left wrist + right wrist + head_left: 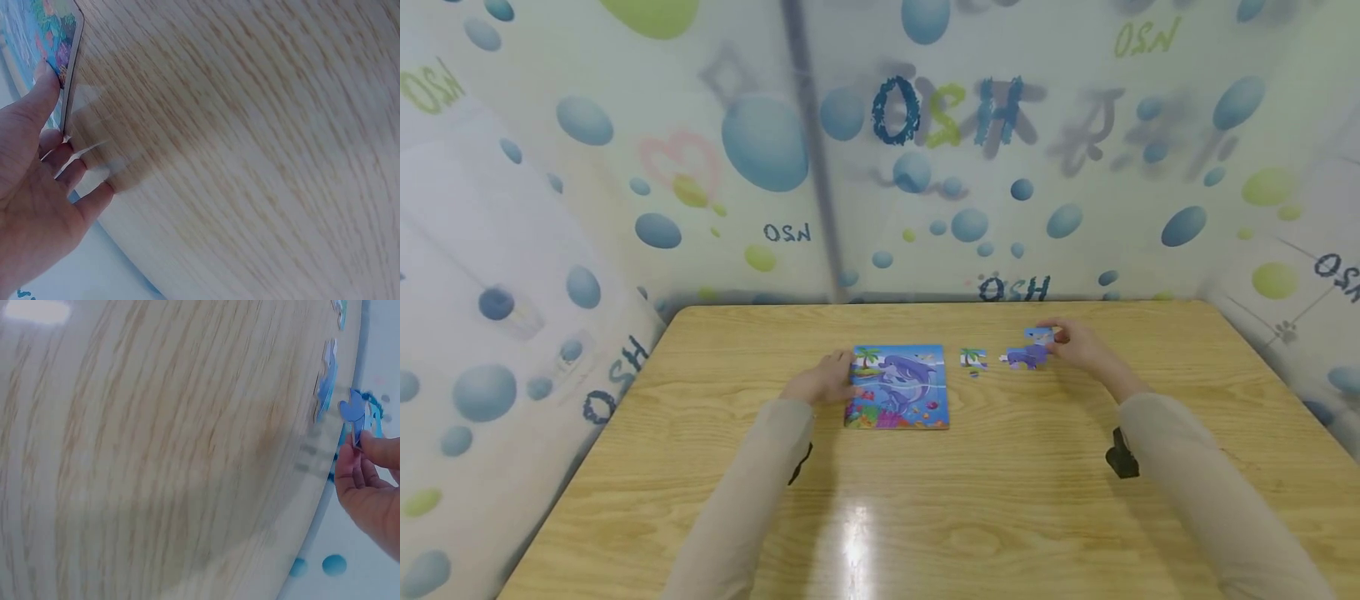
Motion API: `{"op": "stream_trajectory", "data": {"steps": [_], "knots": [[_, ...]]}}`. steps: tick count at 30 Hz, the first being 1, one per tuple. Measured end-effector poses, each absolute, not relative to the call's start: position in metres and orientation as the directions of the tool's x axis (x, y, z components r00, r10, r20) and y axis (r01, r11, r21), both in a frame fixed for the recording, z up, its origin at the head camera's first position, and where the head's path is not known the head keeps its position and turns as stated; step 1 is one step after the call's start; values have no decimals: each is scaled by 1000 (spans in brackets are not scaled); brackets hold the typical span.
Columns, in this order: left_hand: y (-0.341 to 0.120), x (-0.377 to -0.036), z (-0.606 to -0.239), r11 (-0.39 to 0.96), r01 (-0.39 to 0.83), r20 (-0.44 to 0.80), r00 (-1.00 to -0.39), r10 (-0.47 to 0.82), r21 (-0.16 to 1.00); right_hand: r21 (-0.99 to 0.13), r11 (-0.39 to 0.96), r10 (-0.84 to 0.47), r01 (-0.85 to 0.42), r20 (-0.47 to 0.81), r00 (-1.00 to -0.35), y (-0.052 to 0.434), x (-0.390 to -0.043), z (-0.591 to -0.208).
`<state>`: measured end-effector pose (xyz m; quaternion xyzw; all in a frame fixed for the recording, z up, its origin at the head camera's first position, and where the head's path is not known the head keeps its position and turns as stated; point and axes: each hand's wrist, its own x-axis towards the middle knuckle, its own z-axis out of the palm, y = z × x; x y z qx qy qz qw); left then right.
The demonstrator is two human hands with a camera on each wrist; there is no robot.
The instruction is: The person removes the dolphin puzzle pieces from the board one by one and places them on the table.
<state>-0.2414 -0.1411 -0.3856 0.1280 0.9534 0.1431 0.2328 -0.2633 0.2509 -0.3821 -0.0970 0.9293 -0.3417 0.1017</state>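
While the left hand (pixel 823 383) rests with relaxed fingers on the left edge of the colourful dolphin-picture jigsaw board (pixel 898 387) near the wooden table's (pixel 1000 500) middle, the right hand (pixel 1078 343) pinches a small blue puzzle piece (pixel 1037 335) to the board's right, over purple loose pieces (pixel 1028 357). Reversed "H2O" lettering (pixel 951 108) marks the backdrop.

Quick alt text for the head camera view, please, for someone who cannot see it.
A person's left hand rests on the left edge of a dolphin jigsaw board on a wooden table, while the right hand pinches a blue puzzle piece above a loose purple piece. A small palm-tree piece lies between board and right hand.
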Motion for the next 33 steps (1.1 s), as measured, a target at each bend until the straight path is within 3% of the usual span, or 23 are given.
{"op": "stream_trajectory", "data": {"steps": [14,25,33], "knots": [[-143,-240,-384,925,188,-401,-859,318,329,-668,741,-103,63,-207,-973,290,-260,-391],[-142,-242,-386,923,167,-406,-860,309,347,-673,734,-103,93,-245,-964,305,-261,-398],[-142,-240,-386,922,176,-408,-856,316,346,-654,755,-121,40,-199,-973,308,-259,-406]]}}
